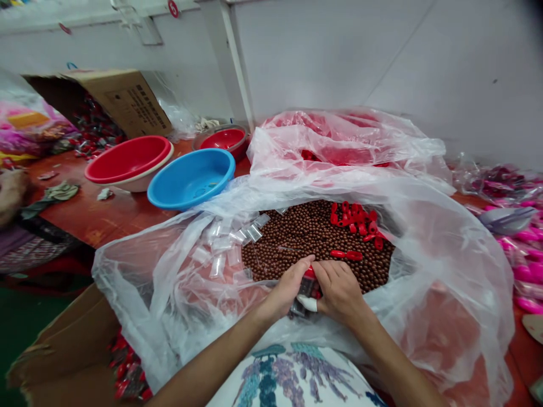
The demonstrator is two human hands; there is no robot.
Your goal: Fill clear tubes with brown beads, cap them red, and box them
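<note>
Close to my body, my left hand (289,289) and my right hand (343,289) meet around a small clear container with a red cap (309,272). Both hands are closed on it, and the fingers hide much of it. White tape (307,303) wraps my right thumb. Just beyond lies a heap of small brown balls (297,232) in an open plastic bag (449,249). On the heap, to the right, sit several red plastic caps (356,217), and a longer red piece (346,255) lies nearer my right hand. Several empty clear containers (223,243) are scattered on the left.
Blue (190,181) and red basins (127,161) stand at the back left, by a tipped cardboard box (121,104). A lower box (72,345) holds red-capped pieces. Pink items (526,254) line the right. Another person's hand (12,192) is at far left.
</note>
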